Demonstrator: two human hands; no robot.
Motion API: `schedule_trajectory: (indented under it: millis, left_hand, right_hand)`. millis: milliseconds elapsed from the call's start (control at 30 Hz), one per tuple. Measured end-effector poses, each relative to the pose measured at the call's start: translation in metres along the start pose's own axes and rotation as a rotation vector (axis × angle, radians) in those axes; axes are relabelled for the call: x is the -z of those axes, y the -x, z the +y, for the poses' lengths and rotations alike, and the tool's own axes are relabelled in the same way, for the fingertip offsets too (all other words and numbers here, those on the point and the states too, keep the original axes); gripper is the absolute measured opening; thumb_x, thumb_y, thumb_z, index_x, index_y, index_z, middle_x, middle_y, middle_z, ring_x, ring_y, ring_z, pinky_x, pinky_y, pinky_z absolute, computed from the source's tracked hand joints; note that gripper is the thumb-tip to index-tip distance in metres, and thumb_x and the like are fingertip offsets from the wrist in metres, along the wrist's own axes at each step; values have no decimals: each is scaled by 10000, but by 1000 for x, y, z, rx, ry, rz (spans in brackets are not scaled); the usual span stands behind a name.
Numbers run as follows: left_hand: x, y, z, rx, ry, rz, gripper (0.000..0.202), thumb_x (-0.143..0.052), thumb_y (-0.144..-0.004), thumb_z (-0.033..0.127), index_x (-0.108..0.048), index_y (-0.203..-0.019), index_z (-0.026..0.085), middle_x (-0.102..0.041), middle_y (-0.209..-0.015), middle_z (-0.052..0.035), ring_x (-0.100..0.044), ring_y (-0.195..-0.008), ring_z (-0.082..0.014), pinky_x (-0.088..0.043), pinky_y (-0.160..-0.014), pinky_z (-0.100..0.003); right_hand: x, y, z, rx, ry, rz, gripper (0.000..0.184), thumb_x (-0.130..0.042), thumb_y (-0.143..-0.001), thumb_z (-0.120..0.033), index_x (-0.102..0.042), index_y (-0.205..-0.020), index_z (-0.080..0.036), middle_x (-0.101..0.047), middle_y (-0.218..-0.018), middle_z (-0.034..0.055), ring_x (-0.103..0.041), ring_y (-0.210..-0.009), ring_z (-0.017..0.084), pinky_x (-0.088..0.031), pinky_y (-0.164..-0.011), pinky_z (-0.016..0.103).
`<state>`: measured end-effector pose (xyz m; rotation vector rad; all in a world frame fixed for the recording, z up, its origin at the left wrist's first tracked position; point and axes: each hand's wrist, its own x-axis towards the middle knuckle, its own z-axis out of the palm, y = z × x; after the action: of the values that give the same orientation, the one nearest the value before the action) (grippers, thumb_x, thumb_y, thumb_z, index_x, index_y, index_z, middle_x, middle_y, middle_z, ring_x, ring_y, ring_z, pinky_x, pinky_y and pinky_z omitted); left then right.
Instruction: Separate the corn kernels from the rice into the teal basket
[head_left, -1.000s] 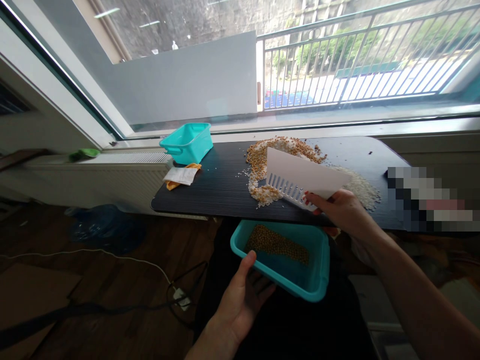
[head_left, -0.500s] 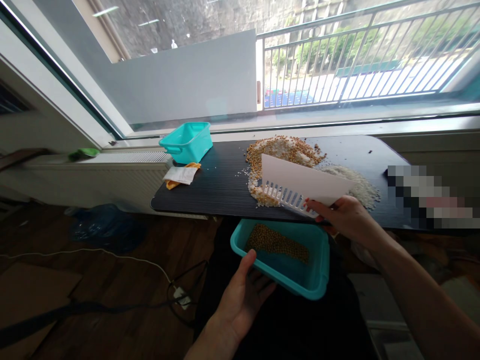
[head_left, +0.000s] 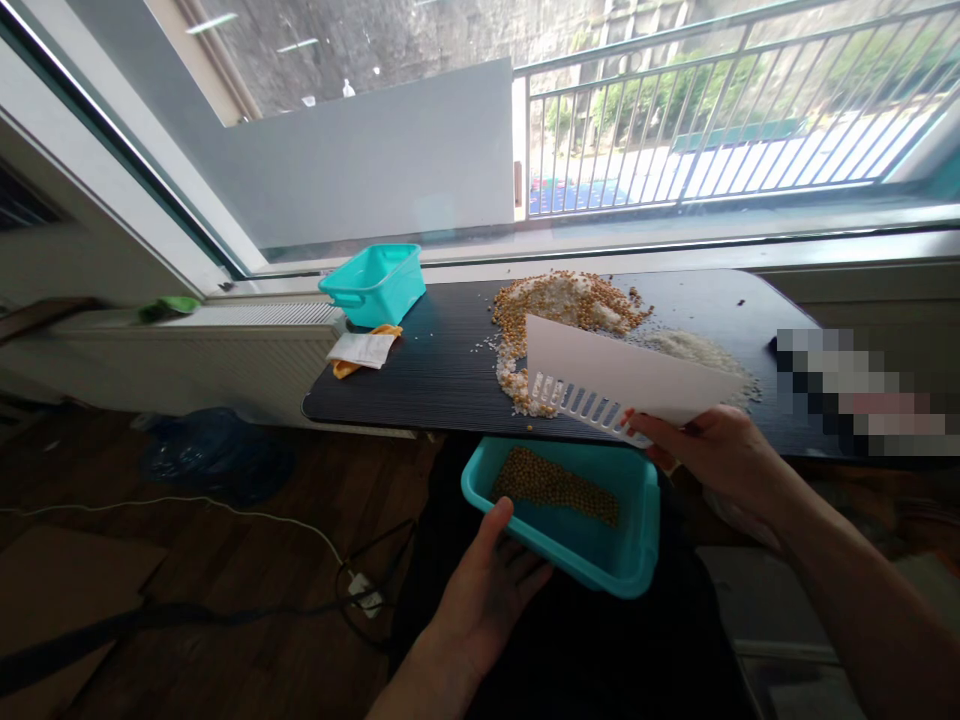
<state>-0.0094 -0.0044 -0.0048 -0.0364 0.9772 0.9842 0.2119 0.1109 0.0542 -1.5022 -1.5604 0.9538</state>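
Note:
My right hand [head_left: 697, 450] grips a white slotted sheet [head_left: 622, 370] by its near edge, tilted above the table's front edge. Its slotted end lies over a mixed pile of tan beans and white grains [head_left: 562, 300]. Behind the sheet's right end is a heap of white grains [head_left: 690, 350], partly covered. Below the table edge, my left hand [head_left: 495, 585] holds a teal tub [head_left: 559, 560] by its near side, thumb on the rim and fingers underneath. Tan beans [head_left: 551, 485] lie along the tub's far side.
A second teal basket [head_left: 382, 290] stands at the back left of the dark table [head_left: 420, 380]. In front of it lies a folded white and orange cloth [head_left: 364, 350]. A window runs behind. On the floor are a large blue bottle [head_left: 217, 455] and a power strip [head_left: 365, 595] with cables.
My right hand and the slotted sheet have shifted slightly right and toward me. A bean now lies near the table's front edge. My left hand and the tub stay in place.

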Motion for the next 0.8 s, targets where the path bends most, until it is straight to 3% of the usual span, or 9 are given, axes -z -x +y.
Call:
schedule_trajectory:
  millis: [233,333,533,667,800]
  left_hand:
    - [-2,1,1,2,-20,7,577,-576,-849,495,-516,-1304,146,-617,-1291,-139,-615,-1126,-258,-456,-991,-378]
    - [-2,0,2,-1,-28,5,580,-569,-852,500,-513,-1310,149,-617,-1293,-136,-610,-1135,-257,-460,-986,-372]
    - [-2,1,0,-12,-16,-1,572,-572,-853,488,-514,-1307,146,-616,-1293,-143,-611,-1134,-264,-463,-984,-379]
    - [-1,1,0,3,-9,6,575,-577,-852,483,-515,-1306,135,-605,-1304,-150,-608,-1135,-265,-471,-976,-373]
    - [-2,1,0,-9,-6,15,571,-582,-850,474,-513,-1305,135,-592,-1319,-156,-598,-1154,-274,-469,-983,-380]
  right_hand:
    - [-5,12,-1,12,-50,-130,357,-724,-613,-508,-776,-759,-186,-768,-816,57,-688,-742,261,-563,-658,367]
    - [-1,12,0,3,-54,-172,348,-732,-599,-501,-779,-763,-198,-771,-836,53,-696,-767,264,-568,-694,376]
    - [16,4,7,13,107,35,337,-686,-590,-531,-743,-615,-200,-749,-709,61,-687,-708,282,-548,-649,380]
    - [19,1,11,6,158,52,358,-676,-600,-534,-761,-668,-193,-753,-728,59,-691,-735,287,-537,-633,365]
    - [18,2,11,-26,172,35,368,-660,-565,-559,-717,-560,-195,-735,-668,62,-675,-673,282,-532,-600,369]
